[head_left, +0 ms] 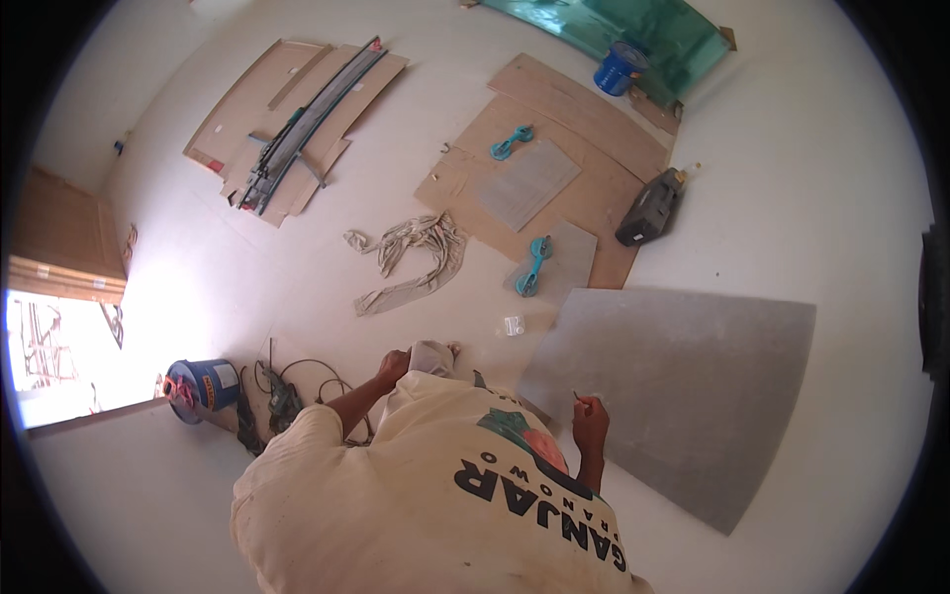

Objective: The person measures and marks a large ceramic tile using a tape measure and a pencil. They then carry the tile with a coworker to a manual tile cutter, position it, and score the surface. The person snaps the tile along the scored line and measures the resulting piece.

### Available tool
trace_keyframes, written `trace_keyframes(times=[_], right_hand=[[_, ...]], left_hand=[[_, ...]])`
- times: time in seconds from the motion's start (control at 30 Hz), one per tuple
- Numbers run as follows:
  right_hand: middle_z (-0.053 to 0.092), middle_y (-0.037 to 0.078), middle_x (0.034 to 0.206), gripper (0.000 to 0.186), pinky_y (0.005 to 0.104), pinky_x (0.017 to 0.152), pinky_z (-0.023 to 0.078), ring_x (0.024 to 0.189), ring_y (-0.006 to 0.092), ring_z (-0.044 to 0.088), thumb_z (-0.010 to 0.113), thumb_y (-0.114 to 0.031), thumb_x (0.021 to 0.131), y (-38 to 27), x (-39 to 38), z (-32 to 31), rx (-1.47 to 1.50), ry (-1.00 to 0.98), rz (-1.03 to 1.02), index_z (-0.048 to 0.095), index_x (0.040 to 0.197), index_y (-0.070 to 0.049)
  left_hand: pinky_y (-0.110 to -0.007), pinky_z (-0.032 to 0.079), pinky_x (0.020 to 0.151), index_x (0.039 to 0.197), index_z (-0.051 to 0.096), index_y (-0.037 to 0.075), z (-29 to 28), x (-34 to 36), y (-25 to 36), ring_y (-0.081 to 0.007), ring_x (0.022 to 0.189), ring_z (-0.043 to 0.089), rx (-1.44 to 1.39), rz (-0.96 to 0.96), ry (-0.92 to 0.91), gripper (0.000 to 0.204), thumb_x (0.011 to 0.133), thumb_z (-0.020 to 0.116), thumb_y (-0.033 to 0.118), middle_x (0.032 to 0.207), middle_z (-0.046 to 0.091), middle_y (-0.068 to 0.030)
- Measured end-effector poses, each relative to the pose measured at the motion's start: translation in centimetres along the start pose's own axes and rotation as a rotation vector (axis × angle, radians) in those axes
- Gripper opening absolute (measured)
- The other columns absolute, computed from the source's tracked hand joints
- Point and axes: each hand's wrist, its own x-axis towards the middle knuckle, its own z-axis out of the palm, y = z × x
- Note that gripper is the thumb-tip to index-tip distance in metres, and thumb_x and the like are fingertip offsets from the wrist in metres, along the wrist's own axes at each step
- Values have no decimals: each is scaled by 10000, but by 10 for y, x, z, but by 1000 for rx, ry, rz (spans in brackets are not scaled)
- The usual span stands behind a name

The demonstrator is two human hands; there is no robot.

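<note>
My right hand (pixel 591 420) is closed in a pinch over the left edge of a large grey tile (pixel 693 386). A short, thin dark stick (pixel 577 396) pokes out between its fingers, too small to name more exactly. My left hand (pixel 395 364) rests against a pale bent-knee trouser leg (pixel 429 358); its fingers are mostly hidden. Ahead of me a small clear packet (pixel 514 326) lies on the floor. Beyond it a teal double suction cup lifter (pixel 534 265) sits on a smaller grey tile piece (pixel 574 259).
A crumpled cloth (pixel 421 247), a tile cutter (pixel 307 129) on cardboard, another suction lifter (pixel 512 143), a black case (pixel 650 206) and a blue bucket (pixel 620 69) lie ahead. At left stand a dark blue bucket (pixel 213 384) and a corded power tool (pixel 284 401).
</note>
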Motion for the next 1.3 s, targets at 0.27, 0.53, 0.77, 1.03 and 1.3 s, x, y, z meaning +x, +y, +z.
trace_keyframes(times=[0.27, 0.53, 0.77, 1.03, 1.3], right_hand=[[610, 59, 653, 174, 316, 567, 481, 576, 152, 617, 629, -171, 892, 1, 0, 1, -2, -18, -15, 647, 973, -17], [601, 52, 656, 171, 304, 551, 477, 562, 144, 605, 632, -164, 890, -6, 6, -7, -17, -52, -41, 648, 985, -23], [590, 56, 646, 171, 322, 568, 474, 569, 158, 600, 636, -166, 891, -7, 13, -8, -52, -55, -75, 650, 982, -22], [592, 72, 661, 164, 333, 588, 479, 586, 176, 603, 626, -167, 883, -33, 13, -12, -35, -78, -5, 647, 971, -30], [623, 135, 857, 256, 366, 652, 511, 724, 217, 632, 572, -174, 885, 21, 36, -57, -91, 100, 18, 631, 1023, 33]], left_hand=[[-440, 535, 735, 1053, 602, 14, 20, 9, 3, -349, 819, 662, -217, -103, 122, 280, 970, 489, 257, 862, 668, -183], [-435, 544, 711, 997, 648, 44, 30, 7, -7, -329, 795, 690, -167, -135, 176, 256, 874, 571, 255, 860, 696, -151], [-333, 507, 769, 1087, 701, 66, -73, -28, 69, -146, 899, 609, -1444, -478, -59, 261, 920, 554, 201, 916, 652, -49], [-339, 500, 814, 1077, 695, 60, -99, -38, 48, -177, 896, 613, -598, -60, -206, 246, 898, 605, 203, 1002, 650, -80], [-454, 459, 966, 1126, 680, 110, -2, -22, -5, -330, 1185, 533, -366, -28, -52, 317, 882, 580, 287, 1213, 631, -125]])
